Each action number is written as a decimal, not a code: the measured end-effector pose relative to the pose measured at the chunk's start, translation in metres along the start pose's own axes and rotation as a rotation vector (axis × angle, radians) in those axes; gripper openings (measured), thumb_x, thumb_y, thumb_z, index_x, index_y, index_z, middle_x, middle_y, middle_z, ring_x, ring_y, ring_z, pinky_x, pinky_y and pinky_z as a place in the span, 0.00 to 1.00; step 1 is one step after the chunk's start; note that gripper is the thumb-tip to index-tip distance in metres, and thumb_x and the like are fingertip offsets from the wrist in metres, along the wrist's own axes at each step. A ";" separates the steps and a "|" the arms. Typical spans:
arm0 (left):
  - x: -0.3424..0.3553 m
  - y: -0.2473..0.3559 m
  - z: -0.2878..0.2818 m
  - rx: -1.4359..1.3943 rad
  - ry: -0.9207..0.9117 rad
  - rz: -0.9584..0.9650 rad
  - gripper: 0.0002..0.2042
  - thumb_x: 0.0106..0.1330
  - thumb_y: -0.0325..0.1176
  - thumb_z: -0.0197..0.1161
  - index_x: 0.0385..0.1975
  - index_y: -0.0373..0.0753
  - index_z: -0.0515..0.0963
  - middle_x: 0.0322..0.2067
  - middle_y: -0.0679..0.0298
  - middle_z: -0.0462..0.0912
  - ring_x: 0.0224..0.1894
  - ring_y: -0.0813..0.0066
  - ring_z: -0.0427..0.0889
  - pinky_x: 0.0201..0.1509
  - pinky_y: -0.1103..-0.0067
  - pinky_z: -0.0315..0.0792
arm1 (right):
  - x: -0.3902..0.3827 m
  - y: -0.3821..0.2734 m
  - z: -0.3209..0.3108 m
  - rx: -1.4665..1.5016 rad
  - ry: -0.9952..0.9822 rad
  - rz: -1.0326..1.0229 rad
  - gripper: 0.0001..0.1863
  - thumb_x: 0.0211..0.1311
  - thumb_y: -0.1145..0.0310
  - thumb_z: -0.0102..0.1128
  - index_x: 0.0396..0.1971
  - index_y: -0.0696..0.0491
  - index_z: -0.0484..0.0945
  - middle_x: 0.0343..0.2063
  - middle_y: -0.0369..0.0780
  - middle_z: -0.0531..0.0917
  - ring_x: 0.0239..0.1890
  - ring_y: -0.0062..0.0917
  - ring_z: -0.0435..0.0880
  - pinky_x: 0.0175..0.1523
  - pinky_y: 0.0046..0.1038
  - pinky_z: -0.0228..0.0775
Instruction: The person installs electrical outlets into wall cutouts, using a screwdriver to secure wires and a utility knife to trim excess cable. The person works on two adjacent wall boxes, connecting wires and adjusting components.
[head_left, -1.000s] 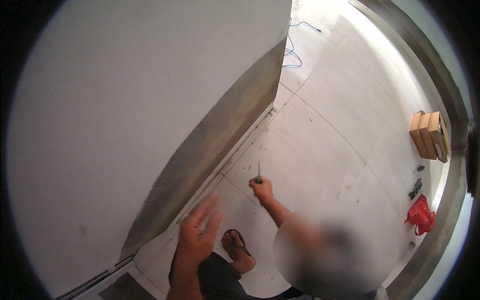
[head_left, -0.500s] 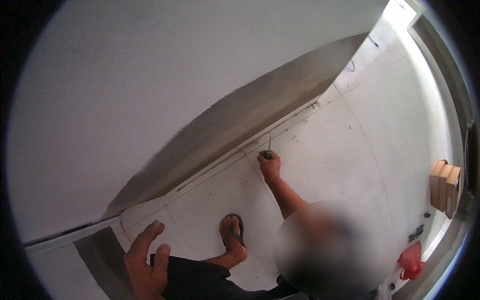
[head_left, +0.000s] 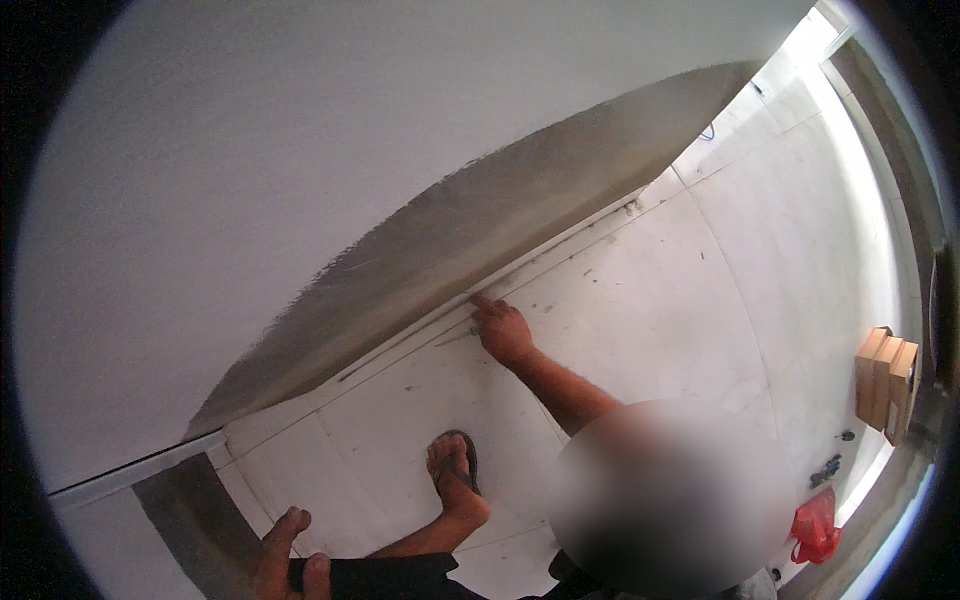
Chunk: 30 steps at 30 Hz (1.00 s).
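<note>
My right hand [head_left: 503, 330] reaches to the foot of the painted wall [head_left: 280, 160], its forefinger pointing at the pale skirting strip [head_left: 540, 248] where it meets the tiled floor [head_left: 640, 290]. Its other fingers are curled; a faint thin streak shows by them, but what they hold is hidden or too blurred to name. My left hand [head_left: 285, 560] is at the lower edge, fingers apart and empty, beside dark shorts [head_left: 380, 575]. A foot in a dark flip-flop [head_left: 452, 465] stands on the tiles between my hands.
Stacked cardboard boxes [head_left: 882, 380], small dark items [head_left: 825, 470] and a red plastic bag [head_left: 815, 525] lie along the right side. A blue cable [head_left: 708, 132] shows past the wall's end. A blurred oval covers the lower right. A metal track [head_left: 130, 465] runs at the lower left.
My right hand has moved left to the skirting, and the green-handled screwdriver it held no longer shows clearly. My left hand has dropped to the lower edge. The view has shifted.
</note>
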<state>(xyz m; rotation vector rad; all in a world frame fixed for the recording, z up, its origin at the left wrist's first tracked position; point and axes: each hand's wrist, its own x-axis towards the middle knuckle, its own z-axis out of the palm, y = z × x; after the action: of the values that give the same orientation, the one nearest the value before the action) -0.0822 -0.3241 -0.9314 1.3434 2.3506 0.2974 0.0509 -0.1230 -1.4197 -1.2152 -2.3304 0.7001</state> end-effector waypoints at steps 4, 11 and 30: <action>0.002 0.009 0.000 0.027 -0.044 0.021 0.20 0.74 0.40 0.58 0.59 0.35 0.78 0.55 0.51 0.83 0.59 0.56 0.81 0.63 0.67 0.72 | 0.007 -0.004 -0.019 -0.026 -0.179 0.055 0.11 0.55 0.73 0.58 0.39 0.55 0.81 0.45 0.45 0.80 0.49 0.42 0.80 0.54 0.41 0.74; 0.010 0.015 0.004 0.077 -0.088 0.109 0.20 0.73 0.40 0.59 0.59 0.34 0.78 0.55 0.50 0.84 0.58 0.54 0.82 0.61 0.67 0.74 | -0.011 0.032 -0.050 -0.078 -0.291 -0.007 0.14 0.59 0.73 0.55 0.46 0.53 0.79 0.41 0.49 0.78 0.47 0.45 0.82 0.49 0.44 0.79; 0.010 0.008 0.017 0.072 -0.184 0.131 0.24 0.72 0.40 0.60 0.62 0.31 0.75 0.55 0.47 0.83 0.59 0.52 0.81 0.62 0.64 0.73 | -0.017 0.175 -0.141 0.237 0.562 0.779 0.15 0.61 0.62 0.65 0.45 0.54 0.84 0.38 0.52 0.86 0.43 0.46 0.86 0.51 0.41 0.77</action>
<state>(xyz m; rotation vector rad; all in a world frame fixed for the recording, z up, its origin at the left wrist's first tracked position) -0.0726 -0.3117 -0.9457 1.4942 2.1451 0.1213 0.2505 -0.0175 -1.4166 -1.9065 -1.2572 0.7125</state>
